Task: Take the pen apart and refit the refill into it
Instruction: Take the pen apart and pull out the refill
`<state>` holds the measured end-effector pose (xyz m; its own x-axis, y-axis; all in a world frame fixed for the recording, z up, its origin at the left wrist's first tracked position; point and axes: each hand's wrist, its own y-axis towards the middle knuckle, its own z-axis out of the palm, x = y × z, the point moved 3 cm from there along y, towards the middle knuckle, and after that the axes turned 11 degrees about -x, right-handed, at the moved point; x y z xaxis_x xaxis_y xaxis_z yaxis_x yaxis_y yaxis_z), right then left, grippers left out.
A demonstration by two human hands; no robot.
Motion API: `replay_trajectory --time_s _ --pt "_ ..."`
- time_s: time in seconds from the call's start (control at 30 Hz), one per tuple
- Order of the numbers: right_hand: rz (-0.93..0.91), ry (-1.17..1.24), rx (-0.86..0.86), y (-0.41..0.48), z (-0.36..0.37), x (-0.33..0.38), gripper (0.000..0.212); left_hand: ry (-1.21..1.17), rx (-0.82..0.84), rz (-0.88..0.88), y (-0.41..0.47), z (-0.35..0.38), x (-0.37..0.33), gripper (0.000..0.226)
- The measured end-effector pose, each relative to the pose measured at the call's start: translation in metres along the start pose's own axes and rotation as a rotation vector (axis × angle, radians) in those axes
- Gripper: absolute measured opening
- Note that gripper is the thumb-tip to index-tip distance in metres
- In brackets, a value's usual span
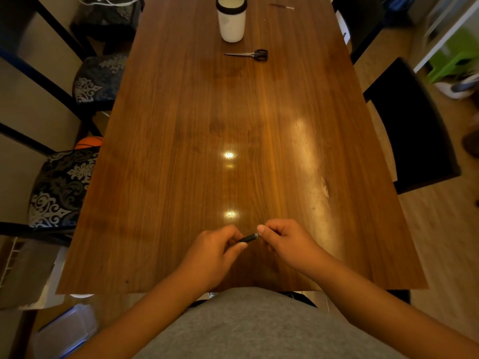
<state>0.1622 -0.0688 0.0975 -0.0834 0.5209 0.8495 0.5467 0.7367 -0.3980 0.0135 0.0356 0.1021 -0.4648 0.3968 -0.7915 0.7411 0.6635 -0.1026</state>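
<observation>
Hands number two, and both are curled closed around one dark pen, held between them just above the near end of the wooden surface. Only a short black stretch of the pen shows, with a pale metallic bit at its right end; the rest is hidden inside the fists. The left hand pinches the left end, thumb laid along the barrel and fingers folded under. The right hand grips the right end, thumb tip pressed at the pale band, other fingers wrapped in tight. Whether the pen is already split into parts cannot be told.

Farther up the surface lie three more things: one white cylindrical container with a dark band at its rim, standing upright at the far end; one pair of black-handled scissors lying flat just in front of it, blades pointing left; and one thin stick-like item near the far right, too small to identify. Two patterned chair seats stand along the left side and one black chair on the right.
</observation>
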Motion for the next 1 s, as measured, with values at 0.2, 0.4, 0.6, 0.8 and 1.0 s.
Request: replay_trajectory --time_s 0.2,0.4,0.6,0.8,1.0 --pt "-0.063 -0.001 -0.012 -0.003 0.001 0.008 0.042 -0.129 0.123 -0.115 0.002 -0.006 0.001 0.009" --pt "-0.140 -0.014 0.019 -0.016 0.003 0.015 0.033 -0.337 0.407 -0.261 0.003 -0.016 0.004 0.014" --pt "-0.200 -0.011 0.054 -0.019 0.000 0.018 0.016 -0.407 0.370 -0.295 0.008 -0.021 0.005 0.006" --pt "-0.075 0.023 0.010 -0.012 -0.002 0.019 0.033 -0.198 0.202 -0.172 0.012 -0.017 0.007 0.014" --pt "-0.089 -0.057 0.036 -0.010 -0.006 0.021 0.032 -0.146 0.173 -0.140 0.010 -0.013 0.011 0.012"
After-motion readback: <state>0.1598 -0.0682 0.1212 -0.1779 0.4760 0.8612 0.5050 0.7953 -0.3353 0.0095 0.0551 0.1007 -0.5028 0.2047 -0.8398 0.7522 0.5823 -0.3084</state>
